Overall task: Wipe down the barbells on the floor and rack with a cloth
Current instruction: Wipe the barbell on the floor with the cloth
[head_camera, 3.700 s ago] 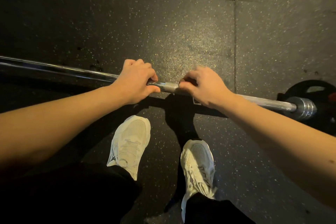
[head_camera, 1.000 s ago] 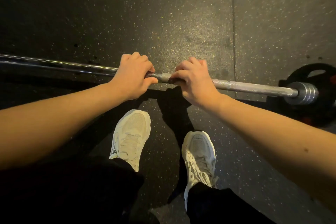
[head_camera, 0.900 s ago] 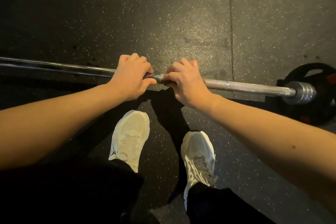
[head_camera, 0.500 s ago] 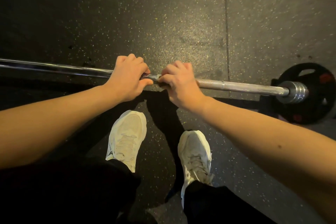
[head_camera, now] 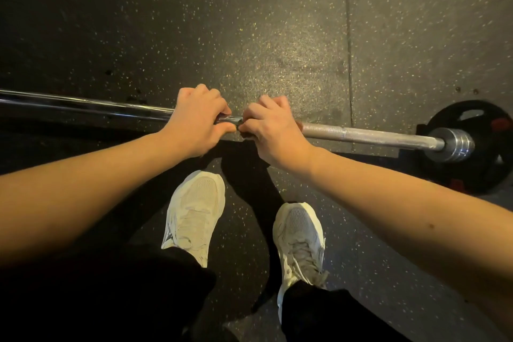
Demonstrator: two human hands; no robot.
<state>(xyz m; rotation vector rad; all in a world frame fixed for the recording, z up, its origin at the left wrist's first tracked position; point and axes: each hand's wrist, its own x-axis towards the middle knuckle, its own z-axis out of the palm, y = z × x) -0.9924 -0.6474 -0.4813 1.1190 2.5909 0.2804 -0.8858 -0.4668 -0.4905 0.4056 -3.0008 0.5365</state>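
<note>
Grip is tight on both sides: left hand (head_camera: 194, 125) curls around the bare shaft of the barbell (head_camera: 361, 136), and right hand (head_camera: 273, 130), almost touching it, wraps the shaft too. A small brownish edge at its right side seems to be the cloth (head_camera: 298, 125). The barbell lies across the rubber floor (head_camera: 277, 36), just beyond the shoes (head_camera: 194, 211). I judge the wiping is near the middle. The left length, the sleeve by the weight plate (head_camera: 472, 175) and the rack bars are probably left.

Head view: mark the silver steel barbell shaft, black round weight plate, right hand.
silver steel barbell shaft (head_camera: 361, 134), head view, bare knurled stretch.
black round weight plate (head_camera: 484, 172), head view, lower face.
right hand (head_camera: 270, 130), head view, back of hand.
</note>
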